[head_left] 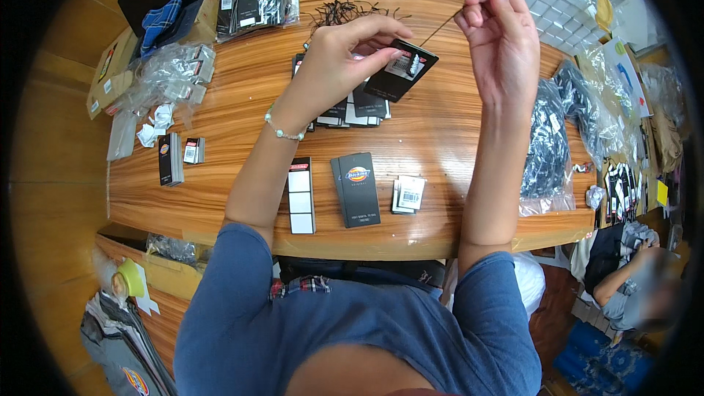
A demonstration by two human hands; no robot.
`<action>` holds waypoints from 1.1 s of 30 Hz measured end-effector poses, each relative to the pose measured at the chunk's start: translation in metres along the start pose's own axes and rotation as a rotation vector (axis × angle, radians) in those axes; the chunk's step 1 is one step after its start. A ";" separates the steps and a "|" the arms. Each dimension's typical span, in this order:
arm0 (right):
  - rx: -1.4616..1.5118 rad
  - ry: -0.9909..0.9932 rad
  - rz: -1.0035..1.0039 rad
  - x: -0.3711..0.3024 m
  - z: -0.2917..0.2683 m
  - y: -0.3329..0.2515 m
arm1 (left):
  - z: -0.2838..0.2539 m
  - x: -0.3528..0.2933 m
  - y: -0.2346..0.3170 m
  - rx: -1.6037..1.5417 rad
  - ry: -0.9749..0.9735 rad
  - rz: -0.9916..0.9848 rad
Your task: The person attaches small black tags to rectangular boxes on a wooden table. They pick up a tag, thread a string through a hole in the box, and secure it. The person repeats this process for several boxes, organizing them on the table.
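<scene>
My left hand (341, 55) grips black hang tags (392, 88) with a small white label on them, thumb on top, above the far middle of the table. A thin dark string (438, 31) runs taut from the tags up to my right hand (504, 44), whose fingertips pinch its end. Below my left wrist lies a pile of finished-looking tags (352, 114), partly hidden by the hand. Nearer me are a stack of long white-panelled cards (301, 202), a stack of black cards (361, 202) and small white barcode labels (411, 192). Loose dark strings (345, 13) lie in a tangle beyond my left hand.
Bundled black tags (257, 7) stand at the far left of the wooden table (433, 231). Small card stacks (171, 160) and plastic bags (172, 73) sit along the left. Bagged black goods (546, 147) occupy the right edge. Another person (634, 279) is at lower right.
</scene>
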State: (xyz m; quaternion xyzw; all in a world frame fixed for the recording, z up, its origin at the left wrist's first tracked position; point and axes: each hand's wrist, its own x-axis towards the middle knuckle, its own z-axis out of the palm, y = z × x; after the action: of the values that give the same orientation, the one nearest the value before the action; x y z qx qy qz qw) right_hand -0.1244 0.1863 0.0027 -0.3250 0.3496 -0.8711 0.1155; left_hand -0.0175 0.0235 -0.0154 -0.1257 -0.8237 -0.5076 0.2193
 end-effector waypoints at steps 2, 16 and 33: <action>-0.031 0.037 -0.025 0.000 0.007 0.001 | 0.005 -0.001 -0.003 -0.034 -0.020 -0.045; -0.175 0.049 -0.049 0.005 -0.004 -0.001 | -0.060 -0.163 -0.005 0.408 -0.281 -0.627; -0.328 -0.081 -0.108 -0.006 0.017 -0.009 | -0.045 -0.156 0.024 -0.109 0.150 -0.522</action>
State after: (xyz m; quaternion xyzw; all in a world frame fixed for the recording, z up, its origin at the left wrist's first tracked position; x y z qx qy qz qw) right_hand -0.1079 0.1864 0.0153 -0.3925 0.4641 -0.7936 0.0279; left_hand 0.1393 -0.0029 -0.0554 0.1170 -0.7811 -0.5984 0.1346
